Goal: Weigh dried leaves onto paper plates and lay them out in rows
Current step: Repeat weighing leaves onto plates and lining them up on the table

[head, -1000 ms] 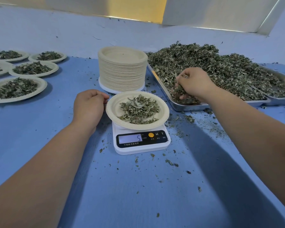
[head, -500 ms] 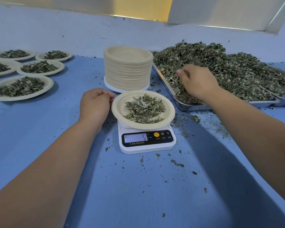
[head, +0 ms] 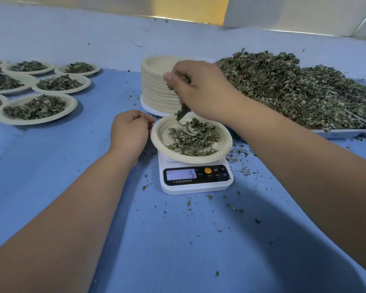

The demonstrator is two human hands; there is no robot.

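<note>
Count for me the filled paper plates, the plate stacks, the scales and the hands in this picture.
Filled paper plates: 8 (7 laid out left, 1 on the scale)
Plate stacks: 1
Scales: 1
Hands: 2 (left hand; right hand, pinching leaves)
Total: 12

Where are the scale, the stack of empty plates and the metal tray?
scale [head: 195, 176], head view, on its front display panel.
stack of empty plates [head: 154, 87], head view, on its left side.
metal tray [head: 338, 133], head view, on its front rim.

Leaf-filled paper plate [head: 161, 136] on scale [head: 195, 182]
</note>
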